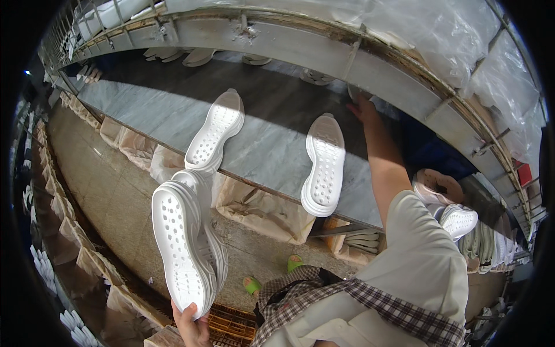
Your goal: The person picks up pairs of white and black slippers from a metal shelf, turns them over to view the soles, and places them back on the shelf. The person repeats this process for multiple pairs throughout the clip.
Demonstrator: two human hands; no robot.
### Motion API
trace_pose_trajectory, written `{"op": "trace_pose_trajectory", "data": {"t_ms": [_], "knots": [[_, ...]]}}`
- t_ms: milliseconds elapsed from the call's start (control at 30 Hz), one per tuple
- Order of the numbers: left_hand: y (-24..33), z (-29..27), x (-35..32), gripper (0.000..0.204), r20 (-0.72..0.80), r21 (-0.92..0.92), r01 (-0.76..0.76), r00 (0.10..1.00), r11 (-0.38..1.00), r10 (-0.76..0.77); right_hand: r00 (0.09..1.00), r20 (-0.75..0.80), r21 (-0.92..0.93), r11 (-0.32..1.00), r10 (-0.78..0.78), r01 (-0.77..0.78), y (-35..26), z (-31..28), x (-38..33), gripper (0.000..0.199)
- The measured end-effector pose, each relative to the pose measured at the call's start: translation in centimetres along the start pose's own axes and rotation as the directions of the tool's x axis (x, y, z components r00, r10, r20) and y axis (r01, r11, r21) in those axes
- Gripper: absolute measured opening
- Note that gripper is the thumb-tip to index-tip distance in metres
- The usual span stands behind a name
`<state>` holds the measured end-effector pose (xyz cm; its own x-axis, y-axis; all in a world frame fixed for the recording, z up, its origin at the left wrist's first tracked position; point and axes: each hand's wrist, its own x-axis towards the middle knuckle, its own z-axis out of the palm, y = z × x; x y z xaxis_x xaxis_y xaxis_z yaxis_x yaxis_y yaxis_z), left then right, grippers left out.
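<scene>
My left hand (193,329) grips the heel end of a small stack of white shoe soles (176,248), tilted upright in front of the bench. The front sole shows rows of round dimples. On the grey bench lie two more white soles: the left sole (215,133) touches or overlaps the held stack's upper end, and the right sole (325,165) lies apart. My right hand (364,109) reaches far across the bench into the shade under the upper shelf, at the edge of a pale sole (354,92). Its fingers are partly hidden and dark.
Several soles (199,57) line the bench's far side beneath a metal shelf edge (277,32). Plastic-wrapped goods (428,34) sit above. Lined bins (263,211) stand below the bench. More soles (458,221) are stacked at right. An orange crate (231,324) rests below.
</scene>
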<state>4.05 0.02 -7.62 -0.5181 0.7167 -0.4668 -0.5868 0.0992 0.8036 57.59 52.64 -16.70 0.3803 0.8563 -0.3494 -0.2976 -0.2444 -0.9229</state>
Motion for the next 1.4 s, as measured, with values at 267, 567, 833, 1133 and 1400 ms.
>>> {"op": "trace_pose_trajectory", "data": {"t_ms": [267,567,833,1133,1400], "knots": [[1.6,-1.9,2.1,0.073,0.244,0.130,0.020,0.968,0.991,-0.052,0.936,0.281,-0.183,0.945,-0.213,0.270,-2.7,4.9,-19.8,0.033],[6.4,-0.9,11.7,0.054,0.609,0.333,0.019,0.759,0.943,-0.230,0.058,0.929,-0.209,0.648,0.365,-0.732,9.1,4.4,-46.5,0.063],[3.1,5.8,13.2,0.049,0.739,0.417,-0.223,0.647,0.881,-0.186,0.161,0.902,-0.082,0.526,0.400,-0.847,20.3,3.5,-52.5,0.061],[-4.1,1.6,7.5,0.051,0.670,0.116,0.418,0.637,0.901,-0.382,0.367,0.901,-0.051,0.896,0.232,-0.441,15.3,7.2,-56.2,0.070],[-7.2,-1.6,7.2,0.056,0.765,-0.156,0.625,0.567,0.765,-0.307,0.423,0.834,-0.180,0.548,-0.356,0.817,10.6,8.6,-53.1,0.038]]}}
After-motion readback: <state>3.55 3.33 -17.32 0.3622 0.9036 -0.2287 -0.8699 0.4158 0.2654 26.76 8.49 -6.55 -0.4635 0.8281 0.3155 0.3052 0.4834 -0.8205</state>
